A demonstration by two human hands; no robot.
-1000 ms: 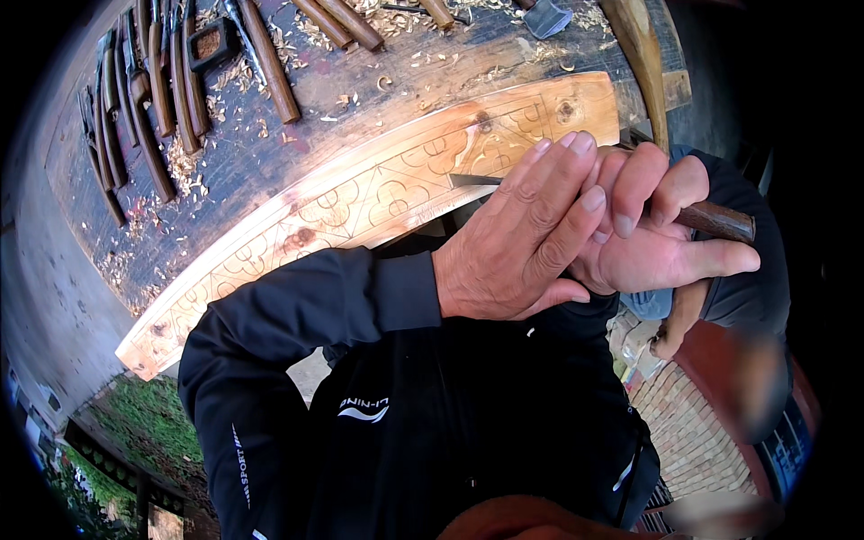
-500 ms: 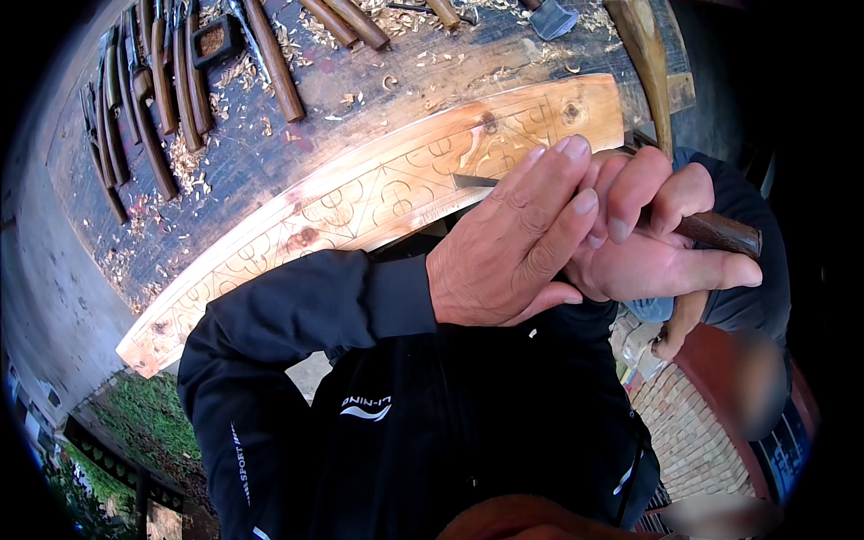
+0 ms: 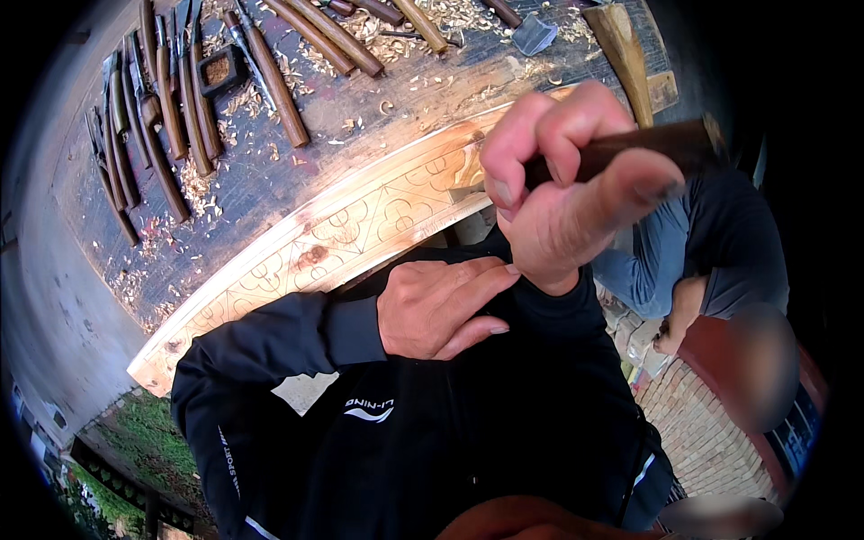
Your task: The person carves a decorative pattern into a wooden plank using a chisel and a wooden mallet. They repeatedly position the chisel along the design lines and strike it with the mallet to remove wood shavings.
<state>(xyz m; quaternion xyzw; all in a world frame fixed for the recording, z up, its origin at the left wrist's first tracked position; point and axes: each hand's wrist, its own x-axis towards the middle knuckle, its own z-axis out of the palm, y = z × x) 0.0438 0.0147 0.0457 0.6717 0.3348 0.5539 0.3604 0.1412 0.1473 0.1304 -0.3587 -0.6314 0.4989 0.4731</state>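
Observation:
My right hand [image 3: 553, 211] is closed around the dark wooden handle of a carving chisel [image 3: 650, 144]. It is held up over the right part of a long curved board [image 3: 310, 255]. The chisel's flat metal blade shows past my fingers on the left, over the board; I cannot tell if it touches. Lower down, my left hand [image 3: 436, 308] has its fingers stretched out, the tips against or just beside my right wrist. It holds nothing. Pencilled curls and straight lines cover the pale board, which also has brown knots. My right hand hides part of the board's right end.
Several wooden-handled carving tools [image 3: 171, 99] lie on the dark worktable [image 3: 225, 234], with a small dark box [image 3: 222, 70] among them. Wood shavings are scattered about. A mallet-like wooden piece [image 3: 621, 54] lies at the far right. Another person [image 3: 733, 243] sits to my right.
My left hand has come off my right hand and dropped down and left toward my wrist. My right hand has lifted and tilted with the chisel. The whole view has shifted slightly.

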